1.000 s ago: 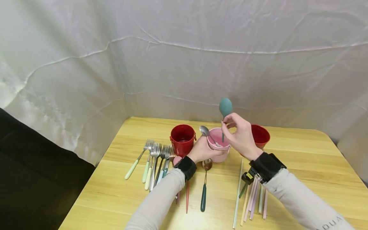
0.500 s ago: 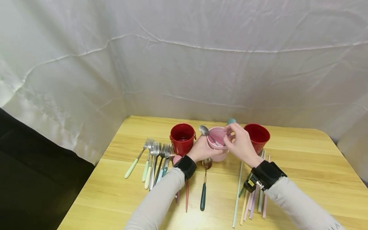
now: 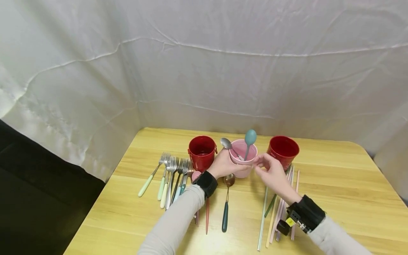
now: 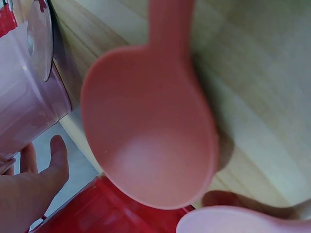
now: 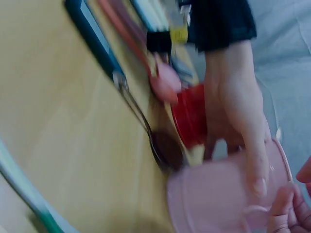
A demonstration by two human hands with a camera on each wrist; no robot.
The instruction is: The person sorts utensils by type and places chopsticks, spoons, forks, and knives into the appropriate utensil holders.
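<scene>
My left hand (image 3: 223, 165) grips the side of a pink bucket (image 3: 243, 171), its thumb lying along the wall just below the rim in the right wrist view. Two spoons lean inside with their bowls up: a silver spoon (image 3: 226, 143) tilting left and a teal spoon (image 3: 250, 137) nearly upright. Loosely bent, my right hand (image 3: 271, 176) is beside the bucket's right edge, with no utensil seen in it; whether its fingertips touch the bucket cannot be told. In the left wrist view a coral spoon (image 4: 146, 131) fills the foreground, beside part of a pink spoon (image 4: 238, 221).
Red buckets stand on either side, one left (image 3: 201, 156) and one right (image 3: 283, 151). Several forks (image 3: 172, 166) lie at the left. A dark-green-handled spoon (image 3: 225, 216) lies in front. Several pastel chopsticks (image 3: 262, 223) lie under the right forearm on the wooden table (image 3: 338, 184).
The teal spoon has gone down into the pink bucket and been let go. My right hand has moved down and right, off the spoon. My left hand keeps its grip.
</scene>
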